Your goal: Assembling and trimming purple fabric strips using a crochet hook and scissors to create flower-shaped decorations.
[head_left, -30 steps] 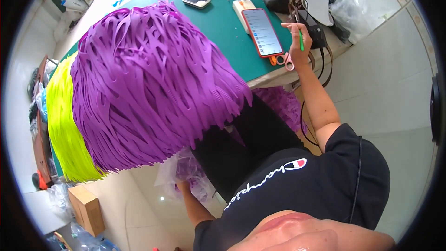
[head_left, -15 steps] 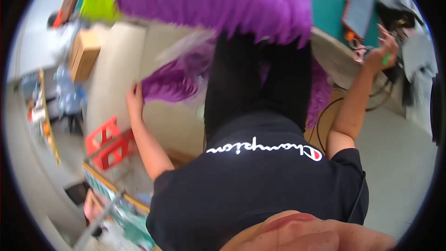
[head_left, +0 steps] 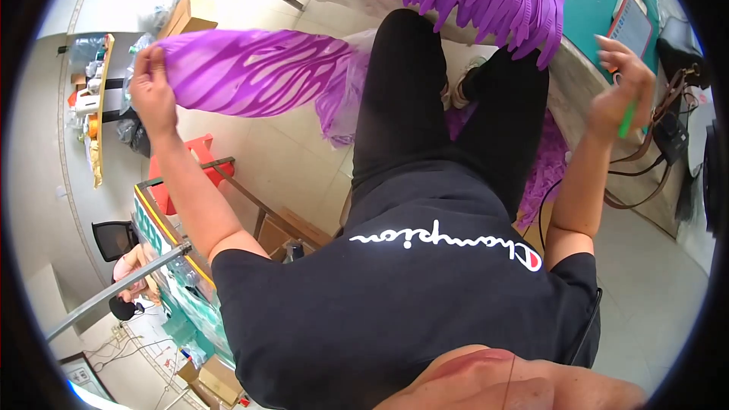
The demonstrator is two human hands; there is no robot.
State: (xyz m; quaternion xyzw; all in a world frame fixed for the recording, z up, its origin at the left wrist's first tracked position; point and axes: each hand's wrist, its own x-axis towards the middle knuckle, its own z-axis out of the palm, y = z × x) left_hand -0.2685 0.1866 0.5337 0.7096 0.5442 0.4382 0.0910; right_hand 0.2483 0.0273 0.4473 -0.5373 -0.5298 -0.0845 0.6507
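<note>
My left hand is raised at the left, its fingers closed on one end of a long purple-striped strip of sheeting. The sheeting stretches right toward my knee, where it runs into crumpled clear plastic. Whether the stripes are printed or are loose purple pieces inside, I cannot tell. At the right, near the table edge, my right hand is lifted with fingers partly bent. A slim green thing sticks out at the heel of its palm; its kind is unclear. Purple soft strips hang thickly over the table's near edge.
On the green table lies a dark flat device beside a black bag with a brown strap. More purple strips lie beneath me. A red stool, a cardboard box and another person are at the left.
My left hand has risen and moved left, drawing the purple-striped sheeting out lengthwise. My right hand stays near the table edge, its fingers more bent. The view has shifted, showing more floor.
</note>
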